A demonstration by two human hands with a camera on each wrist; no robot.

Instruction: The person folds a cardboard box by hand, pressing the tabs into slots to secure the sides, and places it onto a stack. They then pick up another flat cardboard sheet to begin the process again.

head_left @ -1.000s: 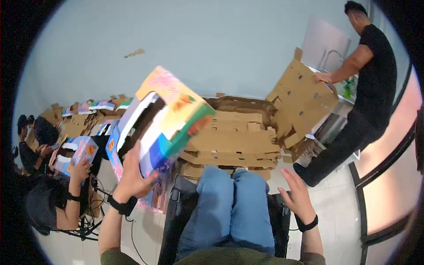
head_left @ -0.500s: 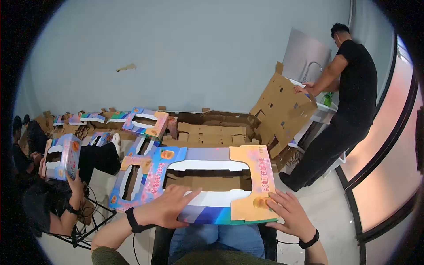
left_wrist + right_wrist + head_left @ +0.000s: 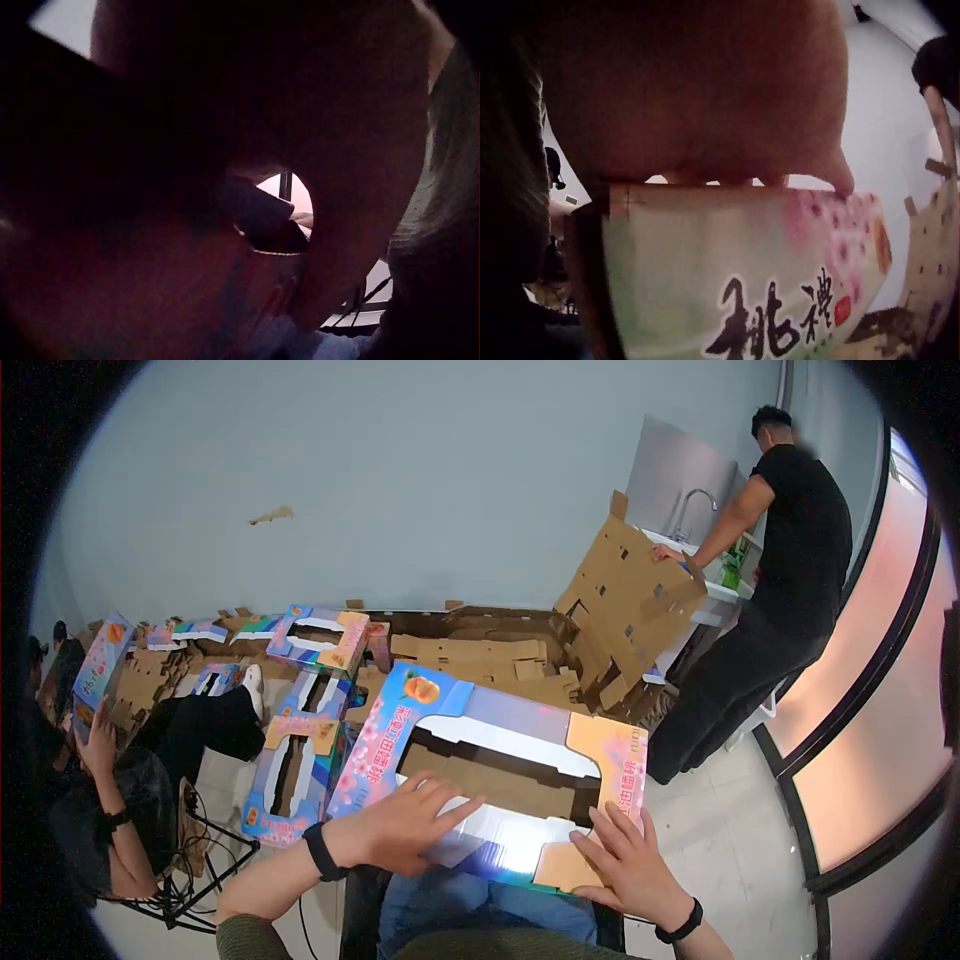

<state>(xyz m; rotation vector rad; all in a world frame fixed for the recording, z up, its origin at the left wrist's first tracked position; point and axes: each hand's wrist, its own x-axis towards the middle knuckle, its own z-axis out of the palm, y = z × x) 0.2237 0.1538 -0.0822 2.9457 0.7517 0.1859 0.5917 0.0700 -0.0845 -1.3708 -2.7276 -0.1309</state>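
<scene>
A colourful printed fruit gift box [image 3: 405, 695] with a long cut-out window lies tilted over my lap. White flaps edge the window, and bare brown cardboard shows inside. My left hand [image 3: 400, 828] holds the box's near side, its fingers reaching over the white flap; the left wrist view is mostly dark, with the thumb [image 3: 337, 247] arching around a small bright gap. My right hand [image 3: 635, 860] rests on the near right corner, fingers spread over the orange panel. In the right wrist view its palm [image 3: 697, 97] is above the box's side panel [image 3: 705, 270], which bears large dark characters.
More printed boxes [image 3: 262, 800] stand to the left. Large brown cardboard [image 3: 470, 652] lies ahead, and a tall sheet [image 3: 635, 595] leans by the sink. One person [image 3: 800, 560] stands there; another [image 3: 110, 800] sits at left near a black stand [image 3: 180, 905] with cables.
The box has swung from the left, raised in my left hand, down onto my lap, then turned slightly clockwise. My right hand has come onto its corner. The person at left has raised a box.
</scene>
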